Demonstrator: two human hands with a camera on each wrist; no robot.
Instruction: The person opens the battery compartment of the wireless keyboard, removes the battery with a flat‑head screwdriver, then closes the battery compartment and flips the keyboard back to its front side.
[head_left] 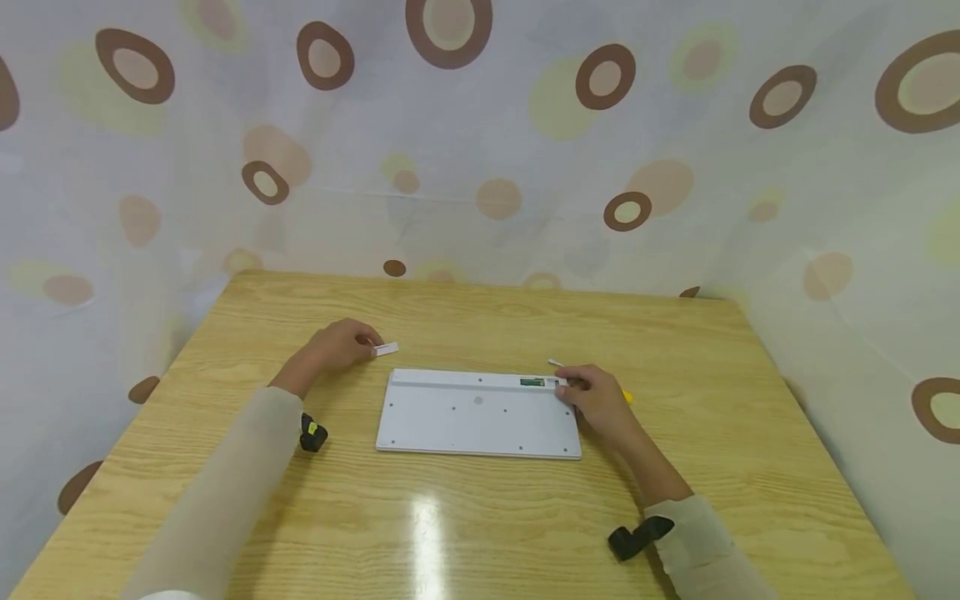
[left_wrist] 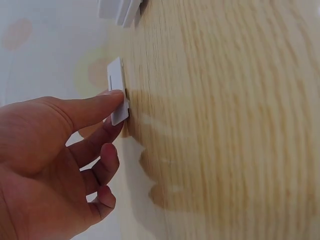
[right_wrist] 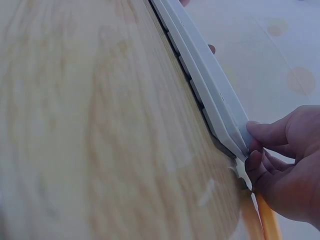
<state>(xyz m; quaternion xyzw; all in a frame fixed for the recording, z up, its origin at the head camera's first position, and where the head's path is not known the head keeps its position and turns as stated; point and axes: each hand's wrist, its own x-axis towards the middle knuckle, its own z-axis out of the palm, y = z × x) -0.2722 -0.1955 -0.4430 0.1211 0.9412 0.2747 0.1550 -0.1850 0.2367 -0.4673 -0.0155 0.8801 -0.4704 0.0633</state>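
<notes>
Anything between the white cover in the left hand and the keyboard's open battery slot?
Nothing visible on the table between white cover and keyboard. At the battery slot, the right hand has its fingers by the right end, possibly crowding it.

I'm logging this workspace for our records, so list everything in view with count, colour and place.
keyboard: one, white, face down on the table
battery: at least one, green, in the keyboard's open compartment
battery cover: one, white, pinched in the left hand
yellow-handled tool: one, beside the right hand
thin pale tip: one, beyond the right hand, perhaps the tool's
table: one, light wood-grain, below everything
patterned backdrop: white with brown rings, around the table
wrist cameras: two, black, at the wrists
sleeves: two, beige
left hand: one, left of the keyboard
right hand: one, gripping the keyboard's corner
</notes>
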